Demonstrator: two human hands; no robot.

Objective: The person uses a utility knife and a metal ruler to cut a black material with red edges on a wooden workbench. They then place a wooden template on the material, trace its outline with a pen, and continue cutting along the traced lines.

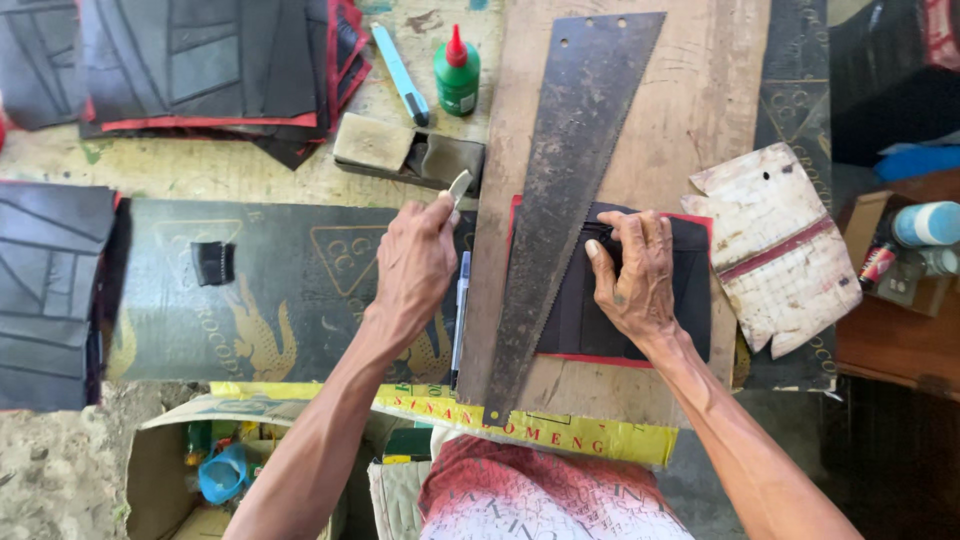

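Reads as a trimming step on the black red-edged piece (690, 300), lying on the wooden board (700, 90) and partly tucked under the saw blade (560, 200), which is laid across it like a straightedge. Right hand (630, 275) down on that piece just beside the blade's toothed edge, fingers bent and pressing, closed round nothing, thumb and forefinger at a small dark bump near the top. Left hand (415, 265) closed on a small pale-tipped blade (459, 185), lifted off the work and held close to the grey block (375, 142) in its dark tray, well apart from the piece. Hard to tell whether the tip touches the tray. Pen (461, 310) lying along the board's left edge, below that hand. Judged from this: work pinned and guide laid, cutting edge not on the material. Next move calls for firm pressure on guide and piece together, fingertips clear of the teeth, and the tip brought over to the saw's edge without nudging either.
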